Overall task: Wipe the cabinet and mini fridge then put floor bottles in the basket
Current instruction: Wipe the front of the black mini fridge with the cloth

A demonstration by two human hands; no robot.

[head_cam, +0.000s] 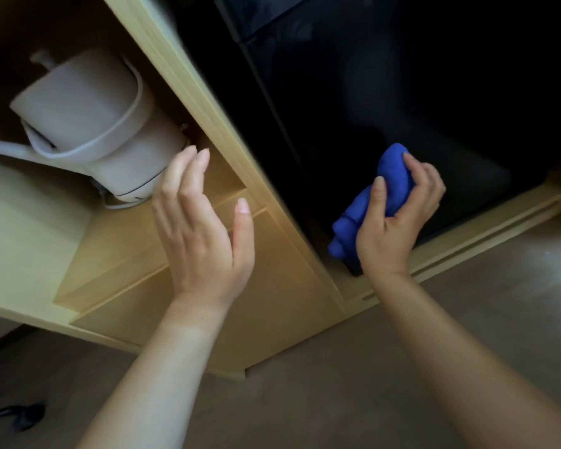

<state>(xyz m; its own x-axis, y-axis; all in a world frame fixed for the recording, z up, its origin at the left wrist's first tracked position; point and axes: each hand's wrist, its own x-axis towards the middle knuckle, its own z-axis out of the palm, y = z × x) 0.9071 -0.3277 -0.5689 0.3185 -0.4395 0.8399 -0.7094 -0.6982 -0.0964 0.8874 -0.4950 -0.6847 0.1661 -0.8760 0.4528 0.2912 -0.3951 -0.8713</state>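
A light wooden cabinet [188,72] fills the upper left, with a black mini fridge [386,92] set into its right bay. My right hand [399,218] is shut on a bunched blue cloth [392,170], held against the lower left part of the fridge door. My left hand [201,228] hovers open, fingers apart, in front of the cabinet's open shelf, just below a white electric kettle [94,118]. It holds nothing. No bottles or basket are in view.
The kettle stands on the wooden shelf [117,247] inside the left bay. Beige carpet [337,367] covers the floor below the cabinet. A dark cord or small dark object [20,416] lies on the floor at the bottom left.
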